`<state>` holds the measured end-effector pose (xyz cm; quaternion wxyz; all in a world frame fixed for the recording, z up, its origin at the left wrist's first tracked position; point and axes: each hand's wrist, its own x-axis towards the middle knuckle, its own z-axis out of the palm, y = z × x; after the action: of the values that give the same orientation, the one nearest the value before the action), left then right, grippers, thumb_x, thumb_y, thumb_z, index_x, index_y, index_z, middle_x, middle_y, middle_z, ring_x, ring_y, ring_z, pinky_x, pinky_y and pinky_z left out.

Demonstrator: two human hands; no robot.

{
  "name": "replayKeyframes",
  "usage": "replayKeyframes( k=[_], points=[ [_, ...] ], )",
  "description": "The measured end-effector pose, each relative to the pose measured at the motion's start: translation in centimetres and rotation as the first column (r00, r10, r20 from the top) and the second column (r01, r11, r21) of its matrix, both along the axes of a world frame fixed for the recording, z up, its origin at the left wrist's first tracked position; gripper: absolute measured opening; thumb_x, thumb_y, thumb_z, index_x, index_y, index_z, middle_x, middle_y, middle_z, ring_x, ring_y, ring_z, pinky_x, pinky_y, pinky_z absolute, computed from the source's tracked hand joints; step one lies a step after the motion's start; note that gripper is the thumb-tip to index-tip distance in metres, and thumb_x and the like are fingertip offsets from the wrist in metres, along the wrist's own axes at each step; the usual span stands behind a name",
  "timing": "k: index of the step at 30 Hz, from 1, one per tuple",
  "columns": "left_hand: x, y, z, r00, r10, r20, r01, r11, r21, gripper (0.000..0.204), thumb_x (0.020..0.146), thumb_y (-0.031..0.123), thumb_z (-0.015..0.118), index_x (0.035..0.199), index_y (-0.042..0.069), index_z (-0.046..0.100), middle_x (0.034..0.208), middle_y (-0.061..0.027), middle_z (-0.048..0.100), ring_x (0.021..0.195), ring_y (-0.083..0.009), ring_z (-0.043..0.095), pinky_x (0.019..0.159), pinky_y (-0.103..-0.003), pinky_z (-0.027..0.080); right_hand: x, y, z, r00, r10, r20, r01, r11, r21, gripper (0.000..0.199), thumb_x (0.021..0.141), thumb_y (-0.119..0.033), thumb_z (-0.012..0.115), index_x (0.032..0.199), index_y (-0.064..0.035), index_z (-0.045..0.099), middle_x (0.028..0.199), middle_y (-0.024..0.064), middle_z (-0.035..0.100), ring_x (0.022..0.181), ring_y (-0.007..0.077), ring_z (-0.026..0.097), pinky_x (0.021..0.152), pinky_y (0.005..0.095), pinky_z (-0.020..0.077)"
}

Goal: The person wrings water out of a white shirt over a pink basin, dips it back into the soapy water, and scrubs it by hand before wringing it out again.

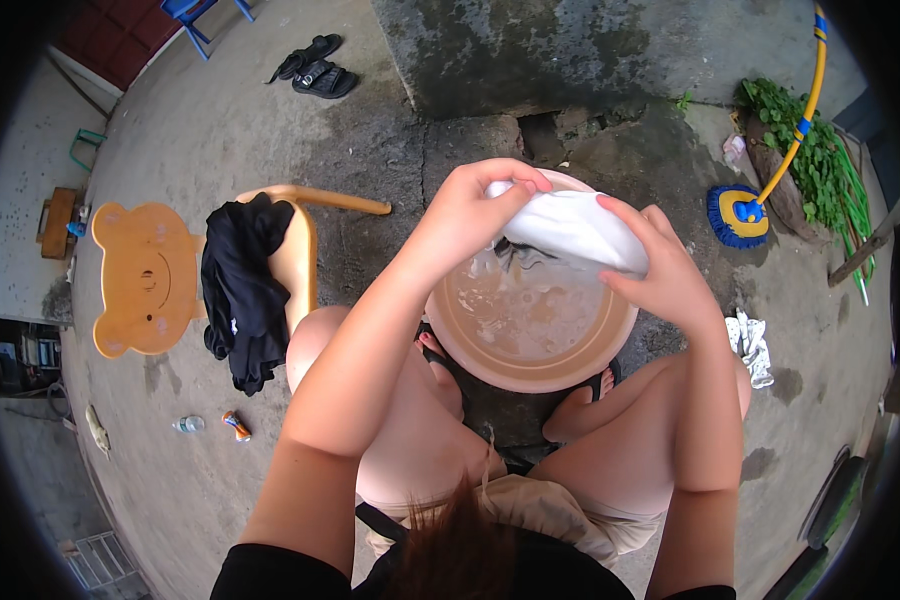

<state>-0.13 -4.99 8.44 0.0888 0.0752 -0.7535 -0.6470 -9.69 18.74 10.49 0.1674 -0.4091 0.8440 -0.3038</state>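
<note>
Over the far part of a round beige basin (pixel 460 360), I hold a bunched white cloth (pixel 580 225) between both hands. My left hand (pixel 470 210) is closed on its left end, thumb and fingers pinching the upper edge. My right hand (pixel 665 265) grips the right end, with the thumb below and the fingers on top. Murky, sudsy water (pixel 525 310) lies in the basin. Dark, thin strands or markings show just under the cloth's left side; whether they belong to it I cannot tell. The basin stands on the ground between my feet.
On my left is a yellow bear-shaped chair (pixel 145 280) with a black garment (pixel 245 290) draped over it. A bottle (pixel 188 424) and an orange can (pixel 236 425) lie nearby. Black sandals (pixel 320 75) sit far left. A blue-yellow mop (pixel 740 213) and white patterned cloth (pixel 752 348) are right.
</note>
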Motion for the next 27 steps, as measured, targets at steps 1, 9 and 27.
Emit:
replayKeyframes(
  k=[1,9,27],
  points=[
    [0.0,0.3,0.2,1.0,-0.004,0.0,0.004,1.0,0.002,0.017,0.089,0.016,0.062,0.1,0.006,0.069,0.091,-0.0027,0.067,0.082,-0.0088,0.059,0.073,-0.024,0.048,0.2,0.1,-0.3,1.0,-0.004,0.0,0.004,1.0,0.002,0.058,0.078,-0.007,0.067,0.132,-0.0203,0.052,0.111,0.0122,0.052,0.095,0.0253,0.057,0.082,0.0334,0.0482],
    [0.7,1.5,0.9,0.998,-0.068,-0.004,0.056,0.859,-0.509,0.027,0.078,0.022,0.071,0.101,0.007,0.069,0.092,-0.0084,0.069,0.08,-0.0211,0.066,0.076,-0.031,0.051,-1.6,1.1,-3.5,0.988,-0.044,-0.148,0.039,0.999,-0.036,0.03,0.082,-0.005,0.06,0.111,-0.0115,0.065,0.102,0.0143,0.061,0.089,0.0319,0.061,0.081,0.0364,0.0489],
    [0.2,2.3,0.3,0.997,0.018,-0.07,-0.052,0.847,-0.53,0.038,0.092,0.034,0.055,0.103,-0.001,0.065,0.115,-0.0127,0.052,0.109,-0.0291,0.038,0.1,-0.037,0.031,0.1,-2.9,-1.0,0.723,-0.006,0.691,0.548,0.613,-0.569,0.025,0.098,-0.025,0.05,0.105,-0.002,0.058,0.102,0.0083,0.065,0.092,0.0135,0.061,0.084,0.0266,0.0464]
  ],
)
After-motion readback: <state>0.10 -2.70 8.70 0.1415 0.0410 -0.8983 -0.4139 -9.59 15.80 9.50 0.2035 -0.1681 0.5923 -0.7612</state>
